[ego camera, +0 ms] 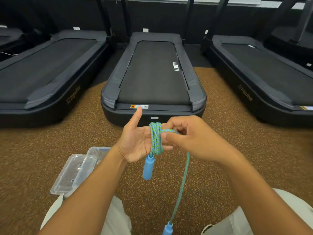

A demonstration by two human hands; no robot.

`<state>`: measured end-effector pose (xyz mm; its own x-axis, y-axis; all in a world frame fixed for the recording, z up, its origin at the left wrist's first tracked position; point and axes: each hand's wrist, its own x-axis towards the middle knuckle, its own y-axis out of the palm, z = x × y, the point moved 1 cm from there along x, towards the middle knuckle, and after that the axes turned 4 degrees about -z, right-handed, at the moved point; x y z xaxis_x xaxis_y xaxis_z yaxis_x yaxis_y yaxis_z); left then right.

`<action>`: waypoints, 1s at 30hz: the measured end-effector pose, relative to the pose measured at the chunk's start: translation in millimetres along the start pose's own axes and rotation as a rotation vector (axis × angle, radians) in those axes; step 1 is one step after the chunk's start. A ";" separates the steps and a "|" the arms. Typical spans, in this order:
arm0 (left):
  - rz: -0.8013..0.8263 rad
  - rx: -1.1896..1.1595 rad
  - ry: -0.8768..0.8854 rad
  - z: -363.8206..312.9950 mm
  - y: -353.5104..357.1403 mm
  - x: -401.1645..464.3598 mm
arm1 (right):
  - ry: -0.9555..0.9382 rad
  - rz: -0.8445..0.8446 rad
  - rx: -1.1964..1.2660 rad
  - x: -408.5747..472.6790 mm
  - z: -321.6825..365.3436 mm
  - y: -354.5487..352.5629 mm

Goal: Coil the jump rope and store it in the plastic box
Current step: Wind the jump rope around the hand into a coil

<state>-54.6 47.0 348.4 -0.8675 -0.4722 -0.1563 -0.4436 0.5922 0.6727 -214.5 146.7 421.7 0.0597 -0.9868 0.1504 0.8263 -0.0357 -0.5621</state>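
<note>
Head view: speckled brown rubber floor [42, 150] fills the lower half, three black treadmills side by side across the top, the middle treadmill [153, 77] dead ahead at 12 o'clock, its rear edge just past the hands, left treadmill [42, 73] at 10, right treadmill [264, 70] at 2; dark wall behind them. Narrow dark gaps between the treadmill decks; open floor at 9 and 3 o'clock beside the arms. Left hand [135, 141] at centre, palm up and open, fingers straight and held together, thumb sticking up toward 12. Jump rope [155, 138], blue-green braided, is wound in several loops around the left hand's fingers. Right hand [191, 139] just at 3 o'clock of the coil, thumb and curled fingers pinching the rope strand where it meets the coil. One blue handle [148, 167] hangs down off the coil at 6; loose strand drops toward 6 to the second blue handle [167, 228] at the bottom edge, between the knees. Clear plastic box [94, 156] on the floor at 8 o'clock, partly hidden by the left forearm, its lid [67, 177] lying touching it on the 8 o'clock side. Light trousers [115, 217] at the bottom.
</note>
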 end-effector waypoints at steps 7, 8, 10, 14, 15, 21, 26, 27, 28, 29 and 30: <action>0.161 0.045 -0.159 16.0 12.8 4.5 | -0.031 -0.056 -0.146 8.4 -1.9 -12.9; 0.184 0.023 -0.173 16.8 14.5 4.2 | -0.023 -0.063 -0.138 10.3 -5.5 -14.2; 0.229 -0.019 -0.195 16.8 17.0 3.5 | 0.011 -0.055 -0.067 13.1 -15.2 -15.2; 0.257 -0.009 -0.227 18.0 16.8 3.8 | 0.066 -0.033 0.076 15.8 -34.2 -12.9; 0.262 -0.012 -0.227 18.4 16.4 4.1 | 0.072 -0.037 0.103 16.7 -37.5 -12.1; 0.295 -0.029 -0.204 18.6 17.6 3.8 | 0.136 -0.091 0.294 21.9 -55.3 -9.5; 0.333 -0.050 -0.209 20.2 17.9 4.2 | 0.295 -0.084 0.526 19.7 -71.4 -1.3; 0.338 -0.050 -0.210 20.1 18.0 4.2 | 0.326 -0.065 0.589 18.2 -72.4 1.9; 0.340 -0.049 -0.210 20.1 17.8 4.3 | 0.355 -0.053 0.656 17.0 -75.0 5.0; 0.341 -0.048 -0.210 20.2 17.5 4.2 | 0.389 -0.044 0.729 15.7 -76.8 7.5; 0.341 -0.049 -0.211 20.4 17.2 4.1 | 0.428 -0.038 0.794 14.6 -78.7 10.0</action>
<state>-70.4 68.5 344.5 -0.9925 -0.1065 -0.0602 -0.1157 0.6572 0.7448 -249.5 119.5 354.3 -0.0578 -0.9673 -0.2471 0.9763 -0.1065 0.1883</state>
